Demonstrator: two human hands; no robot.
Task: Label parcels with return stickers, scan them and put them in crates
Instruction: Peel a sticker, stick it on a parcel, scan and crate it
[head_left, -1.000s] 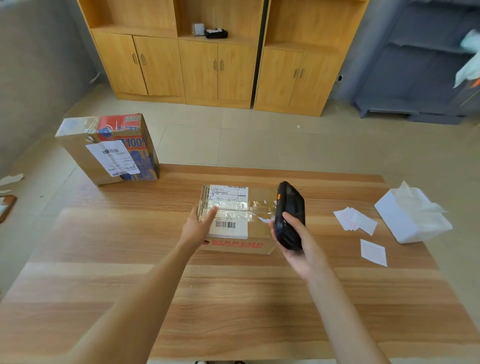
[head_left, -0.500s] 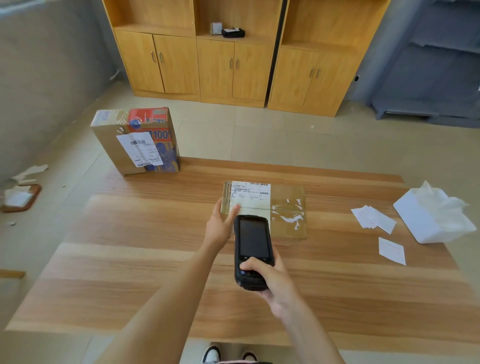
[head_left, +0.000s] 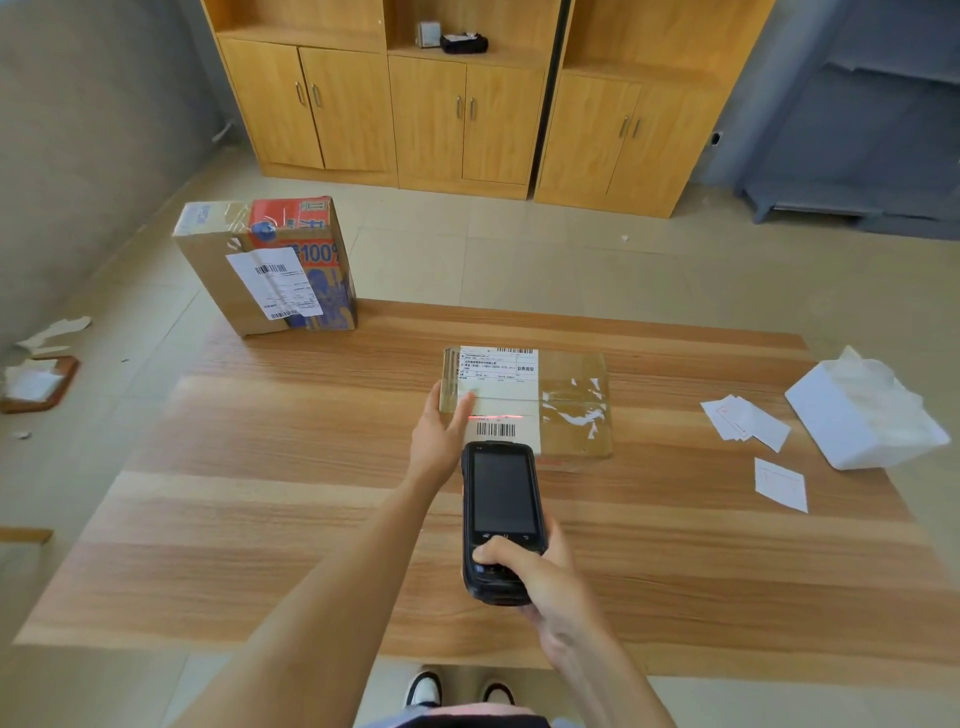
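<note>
A flat cardboard parcel (head_left: 571, 405) with a white shipping label lies on the wooden table (head_left: 260, 519), a little past its middle. My left hand (head_left: 439, 431) rests flat against the parcel's left edge, thumb on its top. My right hand (head_left: 540, 577) grips a black handheld scanner (head_left: 501, 514), screen up, nose aimed at the parcel. A red scan line falls across the label just above its lower barcode. A second, taller parcel (head_left: 270, 265) with a red and blue print and its own label stands at the table's far left corner.
Loose white stickers (head_left: 745, 421) and a single slip (head_left: 781, 484) lie on the right of the table, beside a white bag of crumpled paper (head_left: 862, 415). Wooden cabinets (head_left: 467, 104) line the far wall. Paper scraps and a small tray (head_left: 36, 382) lie on the floor at left.
My right hand brought the scanner from upright beside the parcel to flat in front of it, pointing at the label. A red scan line now shows on the label. My left hand stays at the parcel's left edge.
</note>
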